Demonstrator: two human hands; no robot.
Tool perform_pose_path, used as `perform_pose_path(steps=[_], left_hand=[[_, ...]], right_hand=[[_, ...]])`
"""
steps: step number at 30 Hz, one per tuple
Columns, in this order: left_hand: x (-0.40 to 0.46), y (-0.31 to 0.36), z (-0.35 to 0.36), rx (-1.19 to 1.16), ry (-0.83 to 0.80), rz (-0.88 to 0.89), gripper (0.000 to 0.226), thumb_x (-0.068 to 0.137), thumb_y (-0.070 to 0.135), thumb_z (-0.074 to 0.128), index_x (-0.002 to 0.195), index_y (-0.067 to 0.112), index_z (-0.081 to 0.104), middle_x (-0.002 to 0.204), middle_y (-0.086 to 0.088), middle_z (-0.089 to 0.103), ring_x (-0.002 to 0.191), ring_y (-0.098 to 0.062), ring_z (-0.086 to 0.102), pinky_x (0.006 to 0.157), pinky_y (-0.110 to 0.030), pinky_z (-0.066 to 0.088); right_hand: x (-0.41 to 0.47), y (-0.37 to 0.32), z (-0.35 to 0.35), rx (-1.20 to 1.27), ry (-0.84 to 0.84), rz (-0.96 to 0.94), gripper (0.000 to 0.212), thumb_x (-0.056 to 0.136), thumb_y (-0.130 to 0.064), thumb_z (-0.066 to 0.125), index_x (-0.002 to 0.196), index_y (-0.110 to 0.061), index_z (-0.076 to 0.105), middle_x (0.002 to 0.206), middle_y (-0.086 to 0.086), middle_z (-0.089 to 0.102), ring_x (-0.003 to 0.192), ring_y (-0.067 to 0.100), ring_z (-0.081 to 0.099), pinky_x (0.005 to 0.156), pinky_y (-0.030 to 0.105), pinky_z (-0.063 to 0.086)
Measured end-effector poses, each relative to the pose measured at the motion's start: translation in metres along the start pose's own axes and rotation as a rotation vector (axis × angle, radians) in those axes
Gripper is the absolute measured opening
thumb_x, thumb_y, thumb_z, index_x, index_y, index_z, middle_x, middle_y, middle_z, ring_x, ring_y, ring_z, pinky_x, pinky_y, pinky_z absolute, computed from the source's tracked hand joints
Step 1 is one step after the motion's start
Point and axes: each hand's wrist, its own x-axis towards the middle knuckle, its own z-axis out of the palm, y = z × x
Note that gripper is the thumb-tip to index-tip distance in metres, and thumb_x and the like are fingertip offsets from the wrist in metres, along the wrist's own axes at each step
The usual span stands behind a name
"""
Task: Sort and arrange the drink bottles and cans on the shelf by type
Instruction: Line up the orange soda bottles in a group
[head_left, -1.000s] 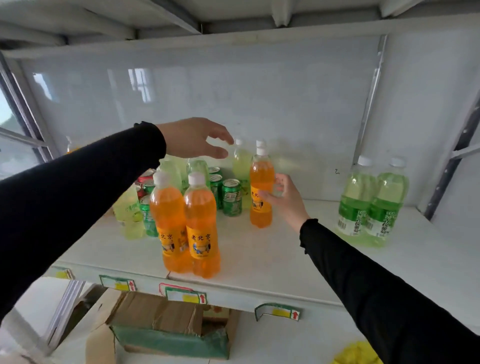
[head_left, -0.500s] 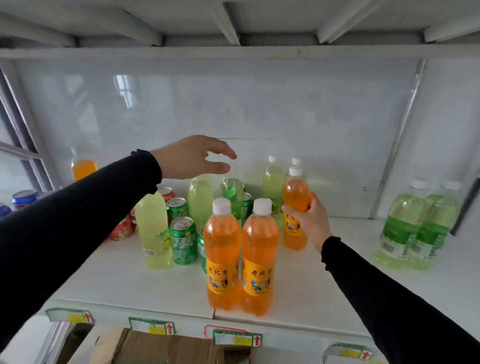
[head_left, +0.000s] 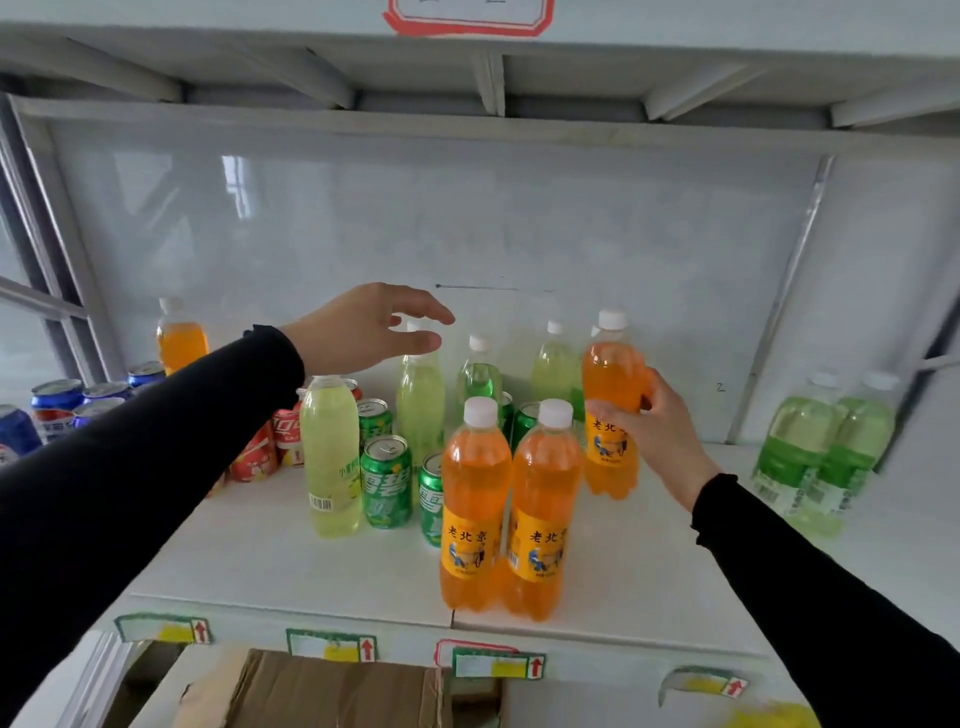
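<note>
Four orange bottles on the shelf (head_left: 291, 561): two at front (head_left: 511, 509), one far left (head_left: 182, 340), one (head_left: 610, 374) gripped by right hand (head_left: 652, 431). Left hand (head_left: 363, 327) hovers above pale bottles, fingers apart, empty. Two green bottles (head_left: 826, 447) stand right.

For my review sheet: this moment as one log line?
right hand grips orange bottle | left hand open above pale green bottles | orange pair at shelf front

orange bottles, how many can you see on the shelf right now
4: two side by side at the front, one in the right hand's grip, one far back left. Others may hide behind.
</note>
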Motion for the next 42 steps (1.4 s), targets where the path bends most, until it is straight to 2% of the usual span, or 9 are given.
perform_pose_path(steps=[6, 13, 20, 25, 28, 32, 36, 39, 42], left_hand=[[-0.028, -0.002, -0.003, -0.081, 0.0, 0.118, 0.024, 0.095, 0.036, 0.066, 0.118, 0.038, 0.069, 0.125, 0.022, 0.062, 0.121, 0.001, 0.055, 0.108, -0.025, 0.041], [-0.116, -0.014, -0.02, -0.195, -0.013, 0.233, 0.022, 0.095, 0.029, 0.068, 0.117, 0.031, 0.07, 0.123, 0.017, 0.065, 0.119, -0.002, 0.057, 0.108, -0.031, 0.044], [-0.216, -0.057, -0.063, -0.138, -0.03, 0.171, 0.024, 0.093, 0.033, 0.069, 0.117, 0.033, 0.07, 0.124, 0.013, 0.064, 0.119, -0.006, 0.058, 0.108, -0.037, 0.046], [-0.261, -0.103, -0.098, -0.078, 0.013, 0.079, 0.03, 0.094, 0.033, 0.068, 0.124, 0.029, 0.069, 0.122, 0.011, 0.063, 0.111, -0.009, 0.06, 0.102, -0.033, 0.048], [-0.274, -0.14, -0.115, -0.048, 0.04, 0.016, 0.031, 0.094, 0.033, 0.067, 0.125, 0.03, 0.068, 0.125, 0.009, 0.063, 0.11, -0.009, 0.06, 0.097, -0.027, 0.047], [-0.27, -0.187, -0.138, -0.088, 0.057, -0.075, 0.024, 0.094, 0.027, 0.069, 0.118, 0.028, 0.068, 0.111, 0.02, 0.064, 0.092, 0.003, 0.061, 0.083, -0.022, 0.047], [-0.242, -0.244, -0.155, 0.016, 0.077, -0.148, 0.027, 0.093, 0.031, 0.069, 0.12, 0.026, 0.07, 0.121, 0.007, 0.066, 0.106, -0.013, 0.061, 0.097, -0.033, 0.049], [-0.218, -0.285, -0.159, 0.025, 0.081, -0.229, 0.031, 0.093, 0.029, 0.069, 0.124, 0.023, 0.069, 0.126, 0.003, 0.065, 0.11, -0.015, 0.059, 0.096, -0.031, 0.045], [-0.192, -0.325, -0.159, 0.034, 0.098, -0.293, 0.038, 0.091, 0.028, 0.071, 0.128, 0.02, 0.065, 0.126, -0.002, 0.065, 0.113, -0.021, 0.06, 0.1, -0.037, 0.048]], right_hand=[[-0.081, -0.043, -0.007, -0.018, 0.153, -0.039, 0.057, 0.081, -0.03, 0.081, 0.132, -0.022, 0.056, 0.115, -0.012, 0.067, 0.099, 0.001, 0.065, 0.08, 0.025, 0.054], [-0.209, -0.116, 0.048, -0.032, 0.319, -0.089, 0.05, 0.082, -0.033, 0.08, 0.127, -0.03, 0.058, 0.11, -0.014, 0.071, 0.088, -0.004, 0.07, 0.072, 0.02, 0.053], [-0.279, -0.163, 0.165, 0.036, 0.19, -0.047, 0.05, 0.083, -0.031, 0.08, 0.128, -0.029, 0.058, 0.109, -0.012, 0.073, 0.09, 0.0, 0.072, 0.063, 0.014, 0.056], [-0.281, -0.175, 0.245, 0.072, 0.068, -0.031, 0.051, 0.08, -0.033, 0.081, 0.127, -0.032, 0.06, 0.106, -0.017, 0.073, 0.092, -0.003, 0.07, 0.07, 0.014, 0.053], [-0.272, -0.179, 0.288, 0.093, -0.013, -0.016, 0.049, 0.08, -0.036, 0.08, 0.124, -0.037, 0.058, 0.107, -0.019, 0.071, 0.09, -0.008, 0.069, 0.067, 0.012, 0.053], [-0.246, -0.178, 0.335, 0.11, -0.074, 0.002, 0.045, 0.076, -0.039, 0.082, 0.116, -0.042, 0.06, 0.104, -0.021, 0.073, 0.091, -0.006, 0.069, 0.073, 0.018, 0.052], [-0.211, -0.172, 0.372, 0.126, -0.117, -0.001, 0.047, 0.077, -0.038, 0.082, 0.117, -0.043, 0.058, 0.103, -0.025, 0.072, 0.089, -0.01, 0.067, 0.072, 0.015, 0.05], [-0.183, -0.163, 0.395, 0.138, -0.131, 0.01, 0.051, 0.076, -0.037, 0.083, 0.12, -0.038, 0.059, 0.105, -0.023, 0.072, 0.089, -0.009, 0.068, 0.074, 0.018, 0.051], [-0.158, -0.157, 0.414, 0.14, -0.145, 0.024, 0.042, 0.077, -0.035, 0.083, 0.111, -0.042, 0.058, 0.099, -0.025, 0.072, 0.085, -0.012, 0.068, 0.068, 0.011, 0.05]])
